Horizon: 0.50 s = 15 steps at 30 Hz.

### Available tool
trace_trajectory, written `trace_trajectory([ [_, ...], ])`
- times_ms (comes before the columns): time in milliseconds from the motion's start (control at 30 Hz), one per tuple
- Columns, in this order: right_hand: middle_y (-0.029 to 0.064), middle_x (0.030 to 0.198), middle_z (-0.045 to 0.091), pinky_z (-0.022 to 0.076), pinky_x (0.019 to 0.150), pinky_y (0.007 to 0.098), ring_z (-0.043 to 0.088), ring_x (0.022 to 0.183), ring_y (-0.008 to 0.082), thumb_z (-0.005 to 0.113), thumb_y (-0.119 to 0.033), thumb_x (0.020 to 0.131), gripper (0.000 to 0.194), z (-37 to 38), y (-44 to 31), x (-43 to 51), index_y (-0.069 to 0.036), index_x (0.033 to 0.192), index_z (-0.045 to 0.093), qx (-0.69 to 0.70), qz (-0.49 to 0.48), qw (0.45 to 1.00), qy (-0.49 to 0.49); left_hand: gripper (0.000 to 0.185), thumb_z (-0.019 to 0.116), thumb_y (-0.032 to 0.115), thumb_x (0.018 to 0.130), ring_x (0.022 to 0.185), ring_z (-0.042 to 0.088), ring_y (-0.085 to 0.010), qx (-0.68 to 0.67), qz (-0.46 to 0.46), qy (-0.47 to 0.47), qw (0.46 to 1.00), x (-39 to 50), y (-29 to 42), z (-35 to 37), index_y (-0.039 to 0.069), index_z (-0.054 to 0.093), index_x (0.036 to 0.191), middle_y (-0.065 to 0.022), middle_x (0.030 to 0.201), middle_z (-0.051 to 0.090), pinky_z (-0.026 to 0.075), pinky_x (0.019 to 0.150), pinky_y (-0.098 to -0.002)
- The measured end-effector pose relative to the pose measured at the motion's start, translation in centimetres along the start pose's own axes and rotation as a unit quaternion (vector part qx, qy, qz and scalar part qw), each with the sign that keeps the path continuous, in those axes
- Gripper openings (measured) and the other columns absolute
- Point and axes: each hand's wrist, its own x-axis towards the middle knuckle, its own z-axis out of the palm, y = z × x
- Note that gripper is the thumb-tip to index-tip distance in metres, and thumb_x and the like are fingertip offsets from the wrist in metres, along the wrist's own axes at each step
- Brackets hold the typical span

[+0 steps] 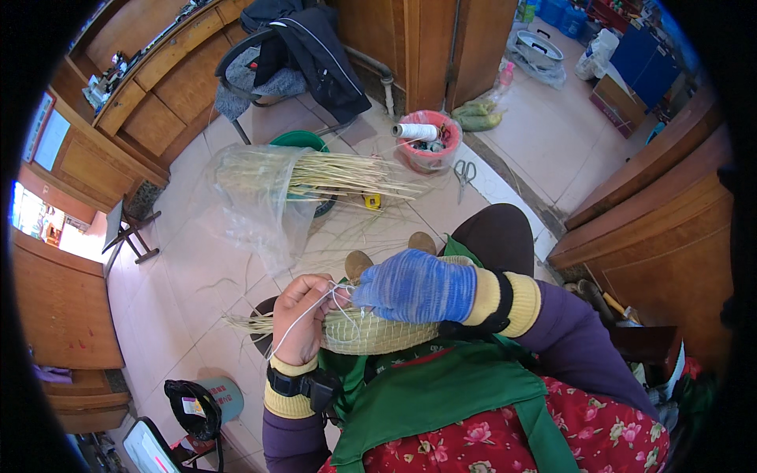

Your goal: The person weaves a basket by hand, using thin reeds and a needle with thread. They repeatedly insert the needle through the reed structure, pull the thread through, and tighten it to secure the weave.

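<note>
A woven straw piece (pixel 384 334), bound with white string, lies across my lap with loose straw ends (pixel 251 323) sticking out at its left. My bare left hand (pixel 301 316) pinches white string (pixel 295 324) between thumb and finger, just above the weaving's left end. Against it, my right hand (pixel 417 287), in a blue knitted glove, has its fingers bent at the same string; its fingertips are partly hidden. A loop of the string hangs down over the weaving.
Ahead on the tiled floor, straw stalks (pixel 349 171) stick out of a clear plastic bag (pixel 254 195). A tape measure (pixel 372 201), scissors (pixel 464 177) and a pink bucket (pixel 429 155) with a string spool (pixel 419 131) lie beyond my knees. A lined bin (pixel 223 397) stands at lower left.
</note>
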Motion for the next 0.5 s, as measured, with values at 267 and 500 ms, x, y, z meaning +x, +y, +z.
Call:
trace_trajectory([
  [267, 0.009, 0.08, 0.061, 0.0499, 0.051, 0.0378, 0.065, 0.068, 0.0253, 0.057, -0.019, 0.085, 0.011, -0.2, -0.3, -0.1, -0.009, 0.089, 0.061, -0.094, -0.056, 0.994, -0.016, 0.015, 0.056, 0.008, 0.095, 0.088, 0.066, -0.0253, -0.042, 0.022, 0.006, 0.999, 0.1, -0.6, -1.0, -0.004, 0.059, 0.103, -0.0146, 0.102, 0.062, 0.056, 0.078, -0.0357],
  [500, 0.0087, 0.084, 0.061, 0.0526, 0.059, 0.0377, 0.066, 0.075, 0.0261, 0.061, -0.019, 0.082, 0.016, -0.1, -0.5, -0.6, -0.01, 0.095, 0.061, -0.087, 0.062, 0.994, 0.039, 0.031, 0.058, 0.017, 0.094, 0.118, 0.056, -0.0241, -0.112, 0.208, 0.199, 0.951, -0.7, 3.7, -7.8, 0.001, 0.057, 0.121, -0.0104, 0.123, 0.06, 0.043, 0.103, -0.042],
])
